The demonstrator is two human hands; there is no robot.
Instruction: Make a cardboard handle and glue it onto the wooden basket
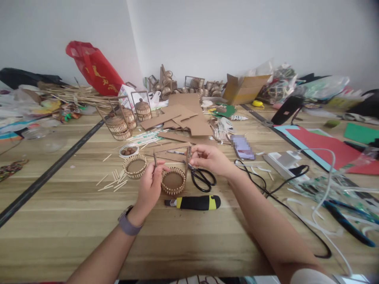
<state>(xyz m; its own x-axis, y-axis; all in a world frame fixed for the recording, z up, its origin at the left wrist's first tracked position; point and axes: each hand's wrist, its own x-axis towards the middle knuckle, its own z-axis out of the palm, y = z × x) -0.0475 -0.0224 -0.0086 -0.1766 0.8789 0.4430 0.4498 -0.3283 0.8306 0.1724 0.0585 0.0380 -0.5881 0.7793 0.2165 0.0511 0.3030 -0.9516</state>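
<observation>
A thin cardboard strip [172, 149], bent like a square basket handle, stands over a small round basket [173, 180] with a cardboard base and a wall of short sticks. My right hand [211, 158] pinches the strip's upper right corner. At the strip's left leg, my left hand [152, 182] has its fingers closed, beside the basket's left rim; the leg's lower end is hidden behind these fingers. Whether the right leg touches the basket is unclear. Black-handled scissors [203, 179] lie right of the basket, and a black and yellow utility knife [194, 202] lies in front.
Left of my hands are a second round basket [135, 166], loose sticks [114, 181] and a white bowl [129, 151] of brown pieces. Cardboard sheets [186, 114] and finished handled baskets [118, 125] stand farther back. A phone [243, 147], power strip [286, 167] and cables lie right.
</observation>
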